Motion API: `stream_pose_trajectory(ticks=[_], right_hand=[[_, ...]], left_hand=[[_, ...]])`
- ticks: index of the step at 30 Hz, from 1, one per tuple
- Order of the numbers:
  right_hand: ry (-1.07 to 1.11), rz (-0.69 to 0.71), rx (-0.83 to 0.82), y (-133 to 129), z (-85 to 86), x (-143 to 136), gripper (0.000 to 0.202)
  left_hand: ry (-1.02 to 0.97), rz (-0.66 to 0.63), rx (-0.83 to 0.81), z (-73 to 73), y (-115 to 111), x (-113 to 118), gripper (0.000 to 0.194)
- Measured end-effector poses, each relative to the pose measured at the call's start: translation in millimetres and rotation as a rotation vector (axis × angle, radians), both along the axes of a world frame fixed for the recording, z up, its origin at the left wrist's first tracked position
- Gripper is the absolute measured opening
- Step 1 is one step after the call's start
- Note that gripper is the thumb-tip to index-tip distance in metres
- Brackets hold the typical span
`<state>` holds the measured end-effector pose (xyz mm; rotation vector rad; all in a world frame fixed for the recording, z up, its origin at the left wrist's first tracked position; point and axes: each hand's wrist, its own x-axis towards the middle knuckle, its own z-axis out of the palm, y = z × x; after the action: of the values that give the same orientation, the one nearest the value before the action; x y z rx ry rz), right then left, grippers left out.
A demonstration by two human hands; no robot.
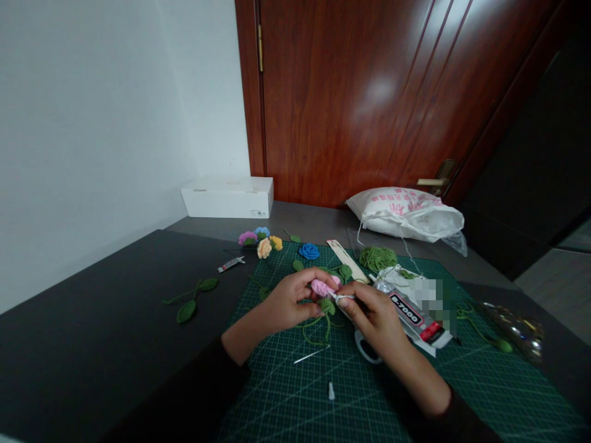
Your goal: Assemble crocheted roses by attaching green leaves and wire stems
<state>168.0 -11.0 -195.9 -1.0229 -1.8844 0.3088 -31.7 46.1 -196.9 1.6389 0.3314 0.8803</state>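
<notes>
A pink crocheted flower (322,287) is pinched in the fingers of my left hand (289,298). Below its petals hangs a green crocheted base (327,306) with a trailing green yarn tail (327,332). My right hand (376,307) grips a small white glue tube (344,298), mostly hidden by the fingers, its thin tip against the flower's underside. Under my hands, a needle (311,355) and a white cap (331,391) lie on the green cutting mat (281,400). White scissors handles (367,347) show partly beneath my right hand.
Several finished crocheted flowers (264,248) and a blue rose (309,250) lie behind. Green yarn (377,258), a ruler (347,261) and a B-7000 package (410,314) sit to the right. Leaves (187,311) and another tube (231,264) lie left. A white box (228,198) and bag (404,212) stand at the back.
</notes>
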Motion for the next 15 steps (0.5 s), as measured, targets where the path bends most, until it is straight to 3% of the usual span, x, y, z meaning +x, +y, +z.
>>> stream_pose_trajectory(ticks=[15], right_hand=[[0.027, 0.064, -0.183, -0.4, 4.2, 0.8, 0.03]], left_hand=[[0.089, 0.105, 0.116, 3.4, -3.6, 0.4, 0.044]])
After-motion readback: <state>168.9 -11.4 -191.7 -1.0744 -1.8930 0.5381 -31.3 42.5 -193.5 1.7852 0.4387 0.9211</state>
